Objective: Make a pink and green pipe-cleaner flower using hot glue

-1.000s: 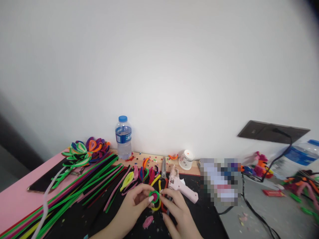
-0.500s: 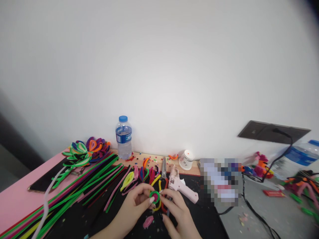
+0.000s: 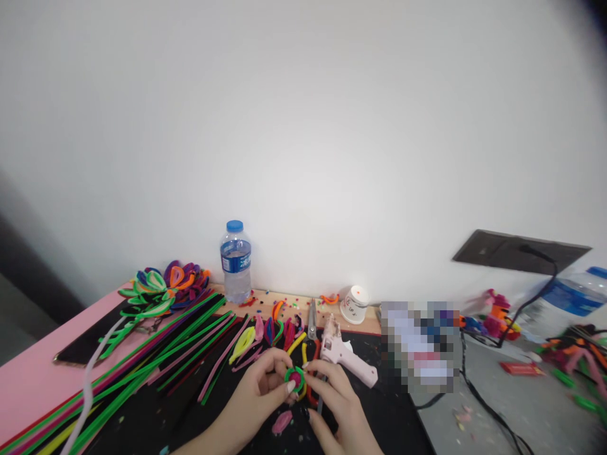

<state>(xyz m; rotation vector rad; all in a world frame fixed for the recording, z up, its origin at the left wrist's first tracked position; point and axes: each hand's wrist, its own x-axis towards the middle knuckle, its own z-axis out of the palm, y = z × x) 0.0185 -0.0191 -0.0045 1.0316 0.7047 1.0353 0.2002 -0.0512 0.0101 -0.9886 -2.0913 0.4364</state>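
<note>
Between my hands is a small green pipe-cleaner coil with a magenta centre (image 3: 296, 380). My left hand (image 3: 262, 385) pinches it from the left, thumb in front and fingers curled behind. From the right, the fingertips of my right hand (image 3: 335, 395) press on the coil's edge, while its thumb stays lower and apart. Just below lies a pink pipe-cleaner loop (image 3: 282, 423) on the black mat (image 3: 393, 417). Yellow and red curved handles show partly behind the fingers. Close behind are scissors (image 3: 312, 321) and a pale pink glue gun (image 3: 348, 358).
Long pipe cleaners (image 3: 142, 373) and pipe-cleaner flowers (image 3: 154, 287) fill the left, near a dark phone (image 3: 80, 344) and a white cable (image 3: 86, 392). A water bottle (image 3: 236, 265) and paper cup (image 3: 355, 304) stand by the wall. Black cords (image 3: 488, 404) cross the grey surface at right.
The coil has tilted and sunk slightly between my fingers. Both hands stay in nearly the same place.
</note>
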